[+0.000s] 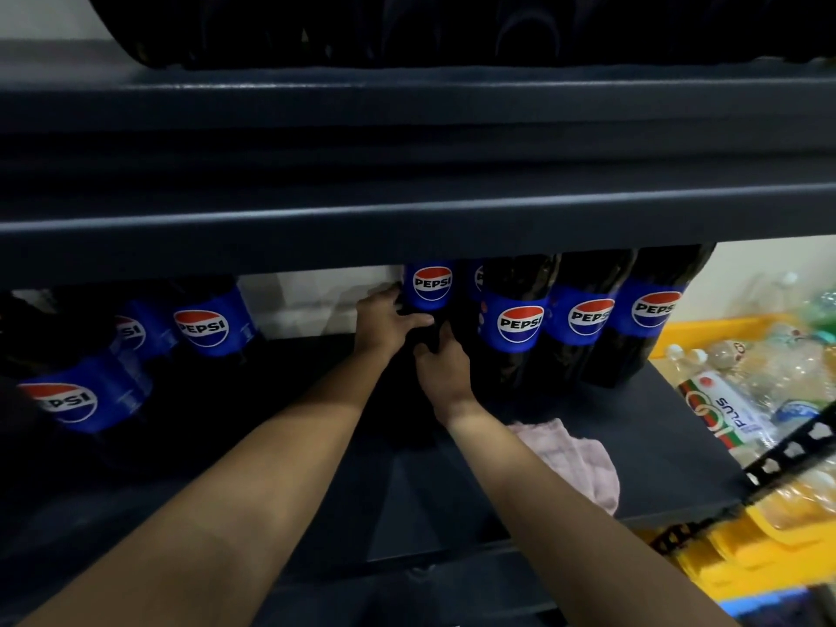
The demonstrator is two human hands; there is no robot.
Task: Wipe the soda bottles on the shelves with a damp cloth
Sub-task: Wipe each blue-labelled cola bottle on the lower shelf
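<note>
Dark Pepsi bottles with blue labels stand along a dark shelf (656, 427). Both my hands reach to one bottle (432, 282) at the back of the middle gap. My left hand (384, 316) curls round its left side under the label. My right hand (443, 368) grips its lower body from the front. A pale pink cloth (574, 459) lies crumpled on the shelf just right of my right forearm, with neither hand on it. A row of three bottles (520, 323) stands to the right and several more (208, 325) to the left.
The shelf board above (407, 219) hangs low over the bottle tops and hides them. To the right, a yellow crate (769, 536) holds clear plastic bottles. A black perforated shelf post (796, 445) crosses in front of it.
</note>
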